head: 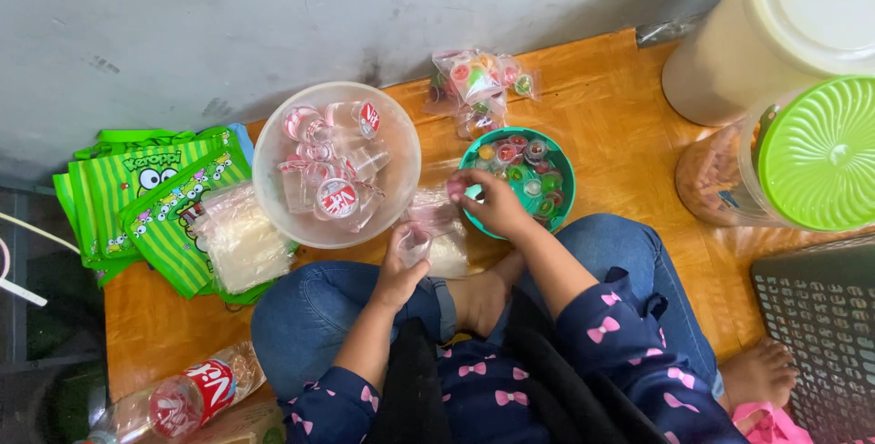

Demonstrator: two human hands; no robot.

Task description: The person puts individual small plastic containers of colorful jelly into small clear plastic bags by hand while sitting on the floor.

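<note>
Seated person filling a small clear bag with jelly cups: one cup lifted from the teal bowl, bag held ready.

Largest first: wooden floor (629,125) under everything; two big jars, cream (729,52) and green-lidded (784,161), far right of the right hand; clear bowl (273,134) of sealed cups just ahead of the left hand; green bags (146,198) well left of it; teal bowl (563,170) of jelly cups under the right hand; filled packets (478,84) beyond that bowl. Left hand (399,271) closed around a small clear bag (415,245), low, near the knee. Right hand (497,202), apart from the left, fingertips pinched on a pink jelly cup (456,189) at the teal bowl's near-left rim. Step looks like pick-and-drop; next move likely needs the bag mouth held open and the cup carried across to it.
</note>
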